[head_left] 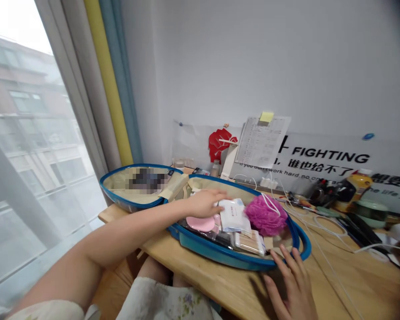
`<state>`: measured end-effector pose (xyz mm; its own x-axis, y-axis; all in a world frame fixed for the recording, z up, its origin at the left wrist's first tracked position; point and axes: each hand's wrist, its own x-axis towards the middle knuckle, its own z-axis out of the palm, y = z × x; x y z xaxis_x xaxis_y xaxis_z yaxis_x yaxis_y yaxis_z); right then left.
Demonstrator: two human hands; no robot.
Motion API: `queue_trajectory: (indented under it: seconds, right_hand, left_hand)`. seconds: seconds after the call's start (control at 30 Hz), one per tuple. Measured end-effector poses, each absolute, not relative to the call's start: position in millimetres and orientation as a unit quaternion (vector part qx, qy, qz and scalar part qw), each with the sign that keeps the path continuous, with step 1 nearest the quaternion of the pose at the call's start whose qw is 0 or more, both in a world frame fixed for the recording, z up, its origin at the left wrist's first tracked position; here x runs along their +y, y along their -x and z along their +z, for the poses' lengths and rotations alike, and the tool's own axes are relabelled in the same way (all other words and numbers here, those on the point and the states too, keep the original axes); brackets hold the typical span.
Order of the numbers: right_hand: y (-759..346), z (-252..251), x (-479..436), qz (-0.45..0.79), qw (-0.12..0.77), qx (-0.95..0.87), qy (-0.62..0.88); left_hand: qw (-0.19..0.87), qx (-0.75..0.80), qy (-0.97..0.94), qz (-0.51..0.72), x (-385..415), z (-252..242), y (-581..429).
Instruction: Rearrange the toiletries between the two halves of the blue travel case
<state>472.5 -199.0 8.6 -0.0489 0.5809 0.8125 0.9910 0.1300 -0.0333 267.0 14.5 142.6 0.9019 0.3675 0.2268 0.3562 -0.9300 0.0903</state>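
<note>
A small blue suitcase point(220, 254) lies open on the wooden desk point(320, 284), its lid half point(133, 202) flat to the left. My left hand point(205, 202) reaches into the near half, fingers stretched flat over a white packet point(234, 217) and beside a pink round pad point(200, 223). A purple bath pouf point(266, 215) and a box of cotton swabs point(249, 242) lie in the same half. My right hand point(291, 284) rests on the desk at the suitcase's front rim, fingers spread, holding nothing.
White cables point(323, 222) trail across the desk on the right, by a yellow-labelled bottle point(355, 186), a green bowl point(373, 211) and dark clutter. Papers point(262, 142) and a red ornament point(220, 144) lean on the wall. Window and curtains stand at left.
</note>
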Motion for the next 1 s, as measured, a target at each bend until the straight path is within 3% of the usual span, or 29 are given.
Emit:
queue_trajectory:
  seconds: [0.1,0.27,0.6,1.0]
  right_hand:
    - [-475,6,-198,-0.293,0.352,-0.666,0.589]
    - [-475,6,-198,-0.295,0.348,-0.665,0.591]
    - [-478,2,-197,-0.301,0.349,-0.658,0.595]
    - [-478,2,-199,-0.298,0.339,-0.658,0.603]
  left_hand:
    - [-0.048,0.396,-0.909,0.120,62,142,-210]
    - [-0.084,0.553,-0.828,0.039,129,131,-118]
    - [-0.096,0.538,-0.826,-0.138,167,98,-79]
    - [-0.108,0.551,-0.825,-0.067,152,107,-79]
